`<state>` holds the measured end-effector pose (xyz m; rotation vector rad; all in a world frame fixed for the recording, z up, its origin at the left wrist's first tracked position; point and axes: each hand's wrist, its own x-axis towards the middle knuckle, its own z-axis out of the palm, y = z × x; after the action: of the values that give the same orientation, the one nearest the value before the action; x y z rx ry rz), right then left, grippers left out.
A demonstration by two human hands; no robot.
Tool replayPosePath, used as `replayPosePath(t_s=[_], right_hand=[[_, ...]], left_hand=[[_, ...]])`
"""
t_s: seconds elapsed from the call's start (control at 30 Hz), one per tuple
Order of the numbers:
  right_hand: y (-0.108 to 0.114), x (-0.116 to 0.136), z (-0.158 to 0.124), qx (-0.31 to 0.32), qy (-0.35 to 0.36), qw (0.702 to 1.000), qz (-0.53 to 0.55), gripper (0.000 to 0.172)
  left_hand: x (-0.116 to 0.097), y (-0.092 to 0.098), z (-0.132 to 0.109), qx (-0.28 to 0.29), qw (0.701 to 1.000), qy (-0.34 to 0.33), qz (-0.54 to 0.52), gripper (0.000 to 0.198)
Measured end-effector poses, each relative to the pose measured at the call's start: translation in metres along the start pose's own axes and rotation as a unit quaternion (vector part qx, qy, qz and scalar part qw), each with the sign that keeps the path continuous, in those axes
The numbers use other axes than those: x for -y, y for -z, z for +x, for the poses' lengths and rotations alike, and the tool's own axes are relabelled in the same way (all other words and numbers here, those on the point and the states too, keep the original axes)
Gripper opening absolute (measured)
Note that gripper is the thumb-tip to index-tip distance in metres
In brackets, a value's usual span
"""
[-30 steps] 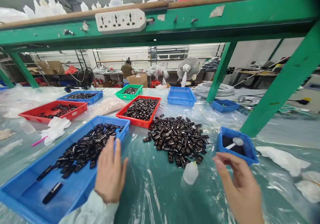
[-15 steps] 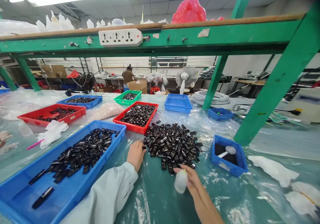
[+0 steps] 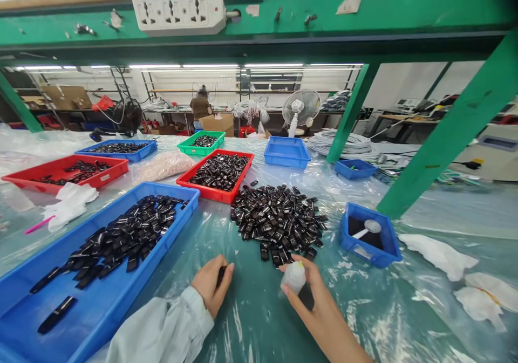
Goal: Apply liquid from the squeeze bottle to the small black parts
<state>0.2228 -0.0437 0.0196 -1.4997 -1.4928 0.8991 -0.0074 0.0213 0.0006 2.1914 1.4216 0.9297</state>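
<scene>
My left hand (image 3: 211, 286) is closed on a small black plastic piece (image 3: 220, 276), mostly hidden by the fingers, just above the table. In my right hand (image 3: 309, 293) is a small translucent squeeze bottle (image 3: 294, 278) with a yellowish tip, gripped between thumb and fingers. Beyond both hands lies a loose pile of black plastic pieces (image 3: 279, 220) on the table. To the left, a long blue tray (image 3: 162, 268) holds many longer black pieces.
A red tray (image 3: 238, 190) of black pieces stands behind the pile. At the right is a blue bin (image 3: 366, 255) with a white spoon (image 3: 370, 228), beside a green post (image 3: 437, 147). Another red tray (image 3: 117, 171) and crumpled white tissue (image 3: 70, 204) lie left.
My left hand has drawn back from the pile's edge toward me, with a black piece in it. The bottle in my right hand has tilted, and the camera view has dipped.
</scene>
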Motion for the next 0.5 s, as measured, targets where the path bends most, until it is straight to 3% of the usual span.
replayPosePath(t_s=[0.1, 0.23, 0.5], right_hand=[[-0.001, 0.000, -0.001, -0.021, -0.005, 1.000, 0.015, 0.052], [0.000, 0.006, -0.006, -0.029, -0.029, 0.998, 0.040, 0.039], [-0.003, 0.013, -0.021, 0.043, -0.060, 0.996, 0.059, 0.054]], left_hand=[[-0.005, -0.001, -0.002, 0.021, 1.000, 0.000, -0.014, 0.037], [-0.013, 0.002, -0.010, 0.048, 0.997, 0.004, -0.061, 0.041], [-0.028, 0.011, -0.021, 0.055, 0.977, -0.014, -0.205, 0.029]])
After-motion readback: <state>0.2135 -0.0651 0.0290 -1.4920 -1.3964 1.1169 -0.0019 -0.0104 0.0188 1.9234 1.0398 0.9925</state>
